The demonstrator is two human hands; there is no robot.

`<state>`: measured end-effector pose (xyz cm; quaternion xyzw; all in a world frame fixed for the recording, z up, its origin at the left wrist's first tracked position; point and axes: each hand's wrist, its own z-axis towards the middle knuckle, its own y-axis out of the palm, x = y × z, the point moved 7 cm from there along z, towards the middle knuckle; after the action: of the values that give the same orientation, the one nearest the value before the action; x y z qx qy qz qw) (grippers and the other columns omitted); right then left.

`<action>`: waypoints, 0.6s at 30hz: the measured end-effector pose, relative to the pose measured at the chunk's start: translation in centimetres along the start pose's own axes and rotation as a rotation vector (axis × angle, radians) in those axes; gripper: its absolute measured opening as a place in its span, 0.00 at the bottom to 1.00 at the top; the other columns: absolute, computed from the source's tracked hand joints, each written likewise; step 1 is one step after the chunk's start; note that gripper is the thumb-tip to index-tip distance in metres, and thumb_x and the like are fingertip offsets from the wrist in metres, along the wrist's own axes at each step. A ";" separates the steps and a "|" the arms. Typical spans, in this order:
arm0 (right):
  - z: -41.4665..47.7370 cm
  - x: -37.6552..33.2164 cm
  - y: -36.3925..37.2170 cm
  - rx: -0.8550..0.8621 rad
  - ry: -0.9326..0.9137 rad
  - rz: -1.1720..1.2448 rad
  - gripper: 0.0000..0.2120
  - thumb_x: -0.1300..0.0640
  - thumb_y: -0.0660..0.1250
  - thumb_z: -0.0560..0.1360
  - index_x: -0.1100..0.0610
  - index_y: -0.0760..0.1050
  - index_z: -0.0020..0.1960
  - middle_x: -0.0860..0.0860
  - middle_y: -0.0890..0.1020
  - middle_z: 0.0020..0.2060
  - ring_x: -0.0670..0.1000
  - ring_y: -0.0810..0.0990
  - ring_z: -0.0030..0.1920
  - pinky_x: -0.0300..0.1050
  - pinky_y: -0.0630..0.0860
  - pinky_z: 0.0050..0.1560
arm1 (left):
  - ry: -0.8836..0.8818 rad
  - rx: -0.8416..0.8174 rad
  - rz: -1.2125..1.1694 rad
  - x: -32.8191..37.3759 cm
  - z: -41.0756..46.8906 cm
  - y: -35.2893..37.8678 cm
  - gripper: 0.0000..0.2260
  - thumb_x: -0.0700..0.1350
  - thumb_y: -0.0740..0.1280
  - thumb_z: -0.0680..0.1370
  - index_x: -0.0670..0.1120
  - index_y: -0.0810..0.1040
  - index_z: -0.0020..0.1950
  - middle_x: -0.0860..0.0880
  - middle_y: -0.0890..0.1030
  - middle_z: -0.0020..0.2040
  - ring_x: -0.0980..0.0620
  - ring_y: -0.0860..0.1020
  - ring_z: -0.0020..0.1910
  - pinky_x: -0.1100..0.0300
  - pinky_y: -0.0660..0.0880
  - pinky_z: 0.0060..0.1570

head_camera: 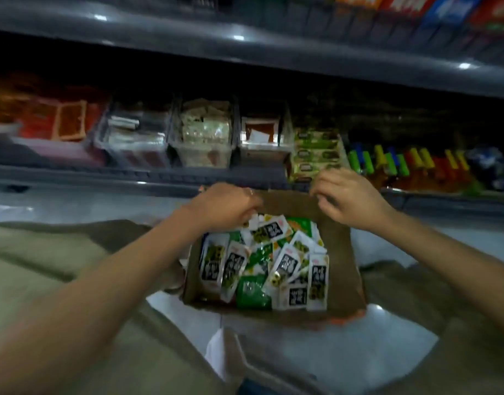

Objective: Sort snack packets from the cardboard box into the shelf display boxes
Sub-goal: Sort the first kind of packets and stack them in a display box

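Reaching into a brown cardboard box (342, 252) of white-and-black and green snack packets (262, 263) on the floor (359, 352) below clear plastic shelf display boxes (202, 138): left hand (225, 206) curled onto the top packets, right hand (350, 198) half-curled at the far rim; cannot tell either grip.

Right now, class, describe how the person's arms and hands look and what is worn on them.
No sleeves, gloves or watch show; both arms are bare to the frame's edge. The left hand seems to wear a thin ring; the right hand shows none.
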<state>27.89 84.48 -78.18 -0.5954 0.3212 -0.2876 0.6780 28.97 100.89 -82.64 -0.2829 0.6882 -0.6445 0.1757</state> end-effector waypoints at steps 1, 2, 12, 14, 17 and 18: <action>-1.1 0.2 3.0 -0.083 0.040 0.038 0.12 0.58 0.58 0.75 0.59 0.80 0.45 0.53 0.80 0.43 0.54 0.78 0.43 0.45 0.70 0.42 | -0.028 -0.073 -0.013 0.5 -0.7 1.9 0.13 0.46 0.56 0.82 0.48 0.74 0.64 0.47 0.79 0.56 0.47 0.79 0.47 0.53 0.76 0.42; -2.2 0.5 6.1 -0.182 0.094 0.075 0.11 0.58 0.59 0.76 0.58 0.80 0.48 0.53 0.80 0.45 0.55 0.79 0.44 0.46 0.71 0.42 | -0.051 -0.120 -0.030 0.9 -1.5 3.4 0.13 0.45 0.57 0.81 0.49 0.73 0.65 0.47 0.79 0.58 0.46 0.78 0.49 0.54 0.75 0.44; -10.9 3.0 24.4 -0.496 0.813 0.533 0.38 0.51 0.74 0.71 0.60 0.59 0.73 0.59 0.64 0.69 0.59 0.67 0.68 0.52 0.69 0.64 | -0.192 -0.081 -0.211 1.8 -5.7 6.4 0.13 0.46 0.59 0.81 0.50 0.75 0.64 0.49 0.79 0.59 0.48 0.78 0.55 0.56 0.72 0.47; -10.5 2.5 25.1 -0.465 0.857 0.436 0.41 0.46 0.75 0.68 0.58 0.60 0.73 0.58 0.66 0.69 0.60 0.65 0.68 0.54 0.67 0.65 | -0.206 -0.064 -0.193 1.2 -5.3 6.1 0.13 0.46 0.58 0.81 0.49 0.75 0.64 0.48 0.80 0.58 0.47 0.78 0.54 0.54 0.74 0.48; -10.3 1.3 25.8 -0.435 0.909 0.261 0.38 0.45 0.73 0.69 0.58 0.62 0.71 0.58 0.69 0.66 0.59 0.65 0.67 0.52 0.62 0.64 | -0.227 -0.086 -0.186 0.6 -5.1 6.7 0.13 0.46 0.58 0.81 0.49 0.75 0.64 0.47 0.80 0.58 0.47 0.78 0.54 0.52 0.75 0.49; -10.4 0.9 26.0 -0.408 0.929 0.222 0.34 0.46 0.72 0.70 0.58 0.64 0.70 0.57 0.70 0.65 0.59 0.66 0.66 0.51 0.61 0.64 | -0.225 -0.102 -0.185 0.6 -5.1 7.1 0.13 0.46 0.58 0.81 0.49 0.75 0.63 0.47 0.80 0.57 0.47 0.78 0.54 0.53 0.75 0.49</action>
<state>20.59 80.57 -104.89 -0.4875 0.6990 -0.3792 0.3604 24.23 104.58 -89.01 -0.4241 0.6671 -0.5864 0.1769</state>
